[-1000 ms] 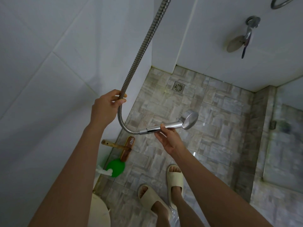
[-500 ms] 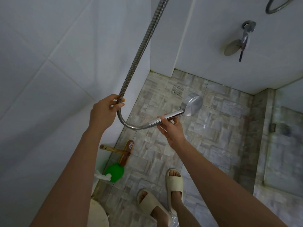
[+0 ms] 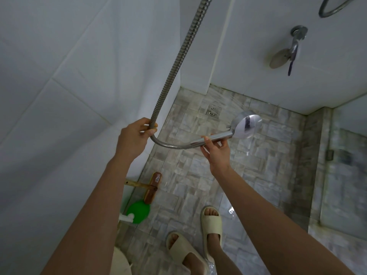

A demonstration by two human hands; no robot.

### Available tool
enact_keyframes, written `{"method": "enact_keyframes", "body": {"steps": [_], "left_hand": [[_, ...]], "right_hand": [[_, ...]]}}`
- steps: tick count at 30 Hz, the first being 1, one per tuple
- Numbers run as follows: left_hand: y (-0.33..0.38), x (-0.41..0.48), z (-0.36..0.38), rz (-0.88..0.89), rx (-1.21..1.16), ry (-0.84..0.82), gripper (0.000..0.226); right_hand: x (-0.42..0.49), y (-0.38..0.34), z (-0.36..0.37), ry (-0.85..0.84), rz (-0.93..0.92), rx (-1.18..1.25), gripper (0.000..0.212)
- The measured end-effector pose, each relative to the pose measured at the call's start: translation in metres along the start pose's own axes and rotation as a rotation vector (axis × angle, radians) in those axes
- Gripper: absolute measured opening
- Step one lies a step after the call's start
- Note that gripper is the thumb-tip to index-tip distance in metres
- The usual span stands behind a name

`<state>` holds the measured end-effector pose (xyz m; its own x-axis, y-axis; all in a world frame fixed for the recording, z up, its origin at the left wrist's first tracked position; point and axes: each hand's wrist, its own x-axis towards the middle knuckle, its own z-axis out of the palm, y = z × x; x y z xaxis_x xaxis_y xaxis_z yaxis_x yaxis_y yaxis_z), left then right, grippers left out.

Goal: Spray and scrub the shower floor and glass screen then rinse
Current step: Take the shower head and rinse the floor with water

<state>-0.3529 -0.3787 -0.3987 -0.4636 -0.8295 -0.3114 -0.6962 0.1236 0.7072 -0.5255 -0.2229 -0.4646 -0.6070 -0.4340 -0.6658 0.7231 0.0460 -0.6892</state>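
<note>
Two hands: left grips hose, right shower head.

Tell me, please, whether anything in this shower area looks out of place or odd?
Only small things: a wooden scrub brush lies on the shower floor against the left wall, beside a green-based bottle. Water is spraying from the shower head, as expected for rinsing.

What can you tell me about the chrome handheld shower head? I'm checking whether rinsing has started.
The chrome handheld shower head has a round, shiny face on a straight metal handle, joined to a ribbed silver metal hose that curves up out of view. The right hand grips the handle; the left hand pinches the hose near its bend. It is held roughly level over the grey tiled floor. Faint streaks below the face suggest water, but I cannot be sure.
</note>
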Motion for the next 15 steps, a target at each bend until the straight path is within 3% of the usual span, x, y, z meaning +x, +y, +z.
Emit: {"method": "enact_keyframes", "body": {"steps": [7,15], "left_hand": [[0.009,0.0,0.017,0.01,-0.033,-0.036,0.005],[0.016,0.005,0.037,0.011,-0.04,-0.092,0.004]], "right_hand": [[0.013,-0.018,-0.014,0.073,-0.052,0.049,0.037],[0.032,-0.052,-0.034,0.102,-0.127,0.067,0.027]]}}
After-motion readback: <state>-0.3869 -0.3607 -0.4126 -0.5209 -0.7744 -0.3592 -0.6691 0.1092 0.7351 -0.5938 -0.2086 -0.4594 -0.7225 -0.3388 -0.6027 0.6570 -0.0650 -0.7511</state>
